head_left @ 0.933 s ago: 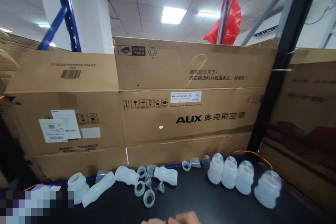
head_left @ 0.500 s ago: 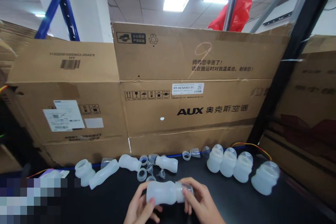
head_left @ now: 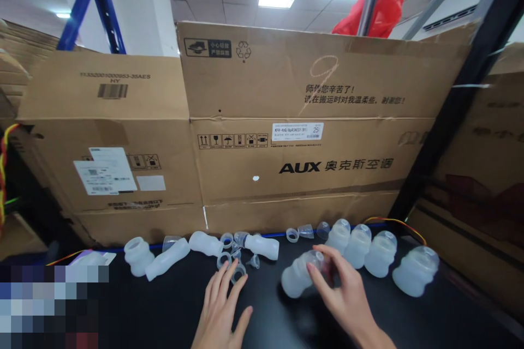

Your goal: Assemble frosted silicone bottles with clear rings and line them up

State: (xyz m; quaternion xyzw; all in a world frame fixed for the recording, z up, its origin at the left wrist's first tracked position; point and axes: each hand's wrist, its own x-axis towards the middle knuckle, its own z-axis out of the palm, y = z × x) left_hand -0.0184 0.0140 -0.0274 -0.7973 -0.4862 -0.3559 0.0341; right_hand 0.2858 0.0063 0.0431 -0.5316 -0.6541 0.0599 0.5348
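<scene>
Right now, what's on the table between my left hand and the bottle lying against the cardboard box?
In the head view, loose clear rings and small funnel-shaped pieces lie between the left hand and the lying bottle.

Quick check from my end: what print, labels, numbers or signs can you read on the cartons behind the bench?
"AUX 奥克斯空调": brand print on the middle carton.
"师傅您辛苦了!": upper flap of that carton.
"小心轻放": black handling sign, beside a recycling symbol.
"25": white sticker; its finer print is too small.
"9": handwritten on the upper flap.
Code ending "35AES", "HY": left carton, partly blurred.
White shipping label: unreadable.
</scene>
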